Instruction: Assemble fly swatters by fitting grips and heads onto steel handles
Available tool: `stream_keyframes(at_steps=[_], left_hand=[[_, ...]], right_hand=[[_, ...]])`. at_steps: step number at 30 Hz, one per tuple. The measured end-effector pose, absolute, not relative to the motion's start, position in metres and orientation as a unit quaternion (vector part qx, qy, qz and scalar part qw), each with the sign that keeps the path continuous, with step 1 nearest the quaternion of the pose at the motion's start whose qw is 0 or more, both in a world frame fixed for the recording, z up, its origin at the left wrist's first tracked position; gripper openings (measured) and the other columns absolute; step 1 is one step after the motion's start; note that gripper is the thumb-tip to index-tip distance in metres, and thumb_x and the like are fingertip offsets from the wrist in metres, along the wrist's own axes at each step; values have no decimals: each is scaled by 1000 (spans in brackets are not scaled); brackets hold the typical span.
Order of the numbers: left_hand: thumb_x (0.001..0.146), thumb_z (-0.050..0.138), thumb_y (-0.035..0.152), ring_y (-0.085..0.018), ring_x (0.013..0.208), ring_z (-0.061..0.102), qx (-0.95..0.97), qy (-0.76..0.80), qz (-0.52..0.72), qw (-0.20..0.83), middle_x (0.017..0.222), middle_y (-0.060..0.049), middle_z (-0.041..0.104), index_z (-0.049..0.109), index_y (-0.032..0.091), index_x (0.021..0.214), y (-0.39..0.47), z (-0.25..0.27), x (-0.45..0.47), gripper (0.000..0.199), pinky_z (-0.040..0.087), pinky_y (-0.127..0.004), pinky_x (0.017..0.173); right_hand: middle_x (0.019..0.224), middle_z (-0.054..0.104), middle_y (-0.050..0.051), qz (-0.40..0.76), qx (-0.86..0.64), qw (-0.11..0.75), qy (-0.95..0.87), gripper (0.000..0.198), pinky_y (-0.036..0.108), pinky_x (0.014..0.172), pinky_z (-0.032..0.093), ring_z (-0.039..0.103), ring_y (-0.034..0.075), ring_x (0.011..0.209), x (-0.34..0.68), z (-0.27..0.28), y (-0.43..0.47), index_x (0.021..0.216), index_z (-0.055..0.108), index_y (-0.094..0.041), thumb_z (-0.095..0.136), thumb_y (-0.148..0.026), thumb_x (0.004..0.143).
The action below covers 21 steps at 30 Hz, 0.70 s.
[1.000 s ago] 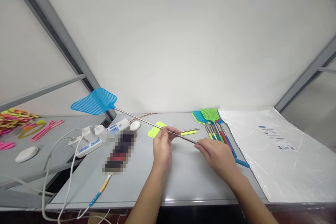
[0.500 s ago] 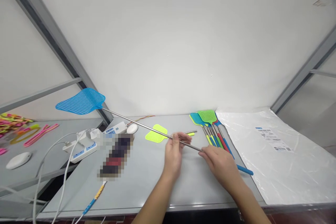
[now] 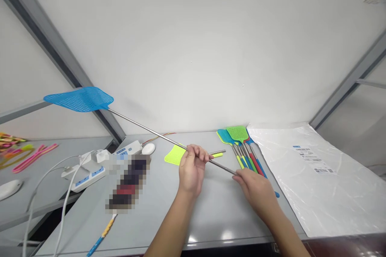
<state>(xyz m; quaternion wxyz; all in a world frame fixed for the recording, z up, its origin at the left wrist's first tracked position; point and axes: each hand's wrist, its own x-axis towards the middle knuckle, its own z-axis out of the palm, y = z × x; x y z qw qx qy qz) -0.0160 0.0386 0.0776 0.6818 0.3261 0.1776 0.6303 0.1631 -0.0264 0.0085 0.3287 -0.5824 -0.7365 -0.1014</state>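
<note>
A blue fly swatter [image 3: 81, 99] with a long metal rod is held aslant above the table, its mesh head up at the left. My left hand [image 3: 193, 170] is closed around the middle of the rod, fingers curled over it. Farther down the rod, my right hand [image 3: 256, 188] grips the lower part; a blue handle tip shows just beyond it. Behind my left hand a yellow-green fly swatter [image 3: 175, 156] lies on the table, partly hidden. Several fly swatters [image 3: 238, 134] with green, blue and red parts lie in a stack behind my right hand.
A white plastic mailing bag [image 3: 319, 192] with a label covers the right of the table. At the left are power strips [image 3: 90, 174] with white cables, a round white object [image 3: 148, 149] and a blurred-out item [image 3: 129, 184]. Pink and yellow items [image 3: 33, 157] lie on the far-left surface.
The blue swatter's head has moved left and up. My left hand's fingers have curled closed around the rod. Less of the blue handle shows past my right hand.
</note>
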Motion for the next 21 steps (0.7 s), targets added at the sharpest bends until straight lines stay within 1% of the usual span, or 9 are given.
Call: stream_keyframes(at_steps=[5, 8, 11, 14, 17, 21], left_hand=[[93, 42, 37, -10, 57, 39, 292, 141, 653, 684, 61, 4, 33, 46, 18, 72, 56, 78, -31, 29, 47, -32, 70], [94, 43, 34, -8, 54, 35, 269, 118, 675, 677, 61, 5, 29, 45, 17, 71, 67, 86, -43, 28, 46, -28, 68], [93, 43, 33, -8, 54, 35, 263, 108, 672, 684, 61, 6, 28, 45, 17, 72, 75, 91, -45, 27, 46, -26, 66], [94, 43, 34, -8, 55, 36, 268, 113, 673, 680, 61, 5, 30, 47, 17, 73, 78, 89, -38, 27, 46, -26, 67], [93, 41, 37, -9, 59, 41, 298, 136, 658, 678, 64, 4, 37, 51, 18, 75, 81, 83, -33, 28, 48, -30, 72], [92, 43, 40, -11, 64, 47, 328, 156, 652, 665, 67, 2, 43, 53, 18, 77, 87, 77, -38, 28, 49, -34, 76]], right_hand=[[83, 67, 3, -133, -579, 325, -735, 21, 26, 66, 39, 62, 15, 72, 182, 0, -28, 89, 61, -20, 45, -32, 94], [82, 67, 4, -149, -586, 317, -731, 22, 27, 66, 38, 60, 16, 72, 197, 0, -32, 88, 61, -19, 45, -33, 94], [78, 65, 4, -154, -593, 306, -729, 22, 29, 64, 35, 58, 17, 71, 206, 1, -33, 87, 61, -19, 45, -32, 94], [76, 64, 3, -169, -592, 319, -721, 19, 29, 65, 33, 57, 17, 71, 207, 2, -31, 87, 61, -18, 46, -29, 94], [76, 63, 3, -178, -590, 343, -709, 16, 30, 66, 34, 56, 16, 72, 206, 1, -29, 89, 60, -18, 49, -28, 93], [79, 63, 2, -155, -608, 355, -693, 12, 31, 71, 35, 55, 16, 74, 215, -5, -35, 93, 60, -19, 53, -28, 91]])
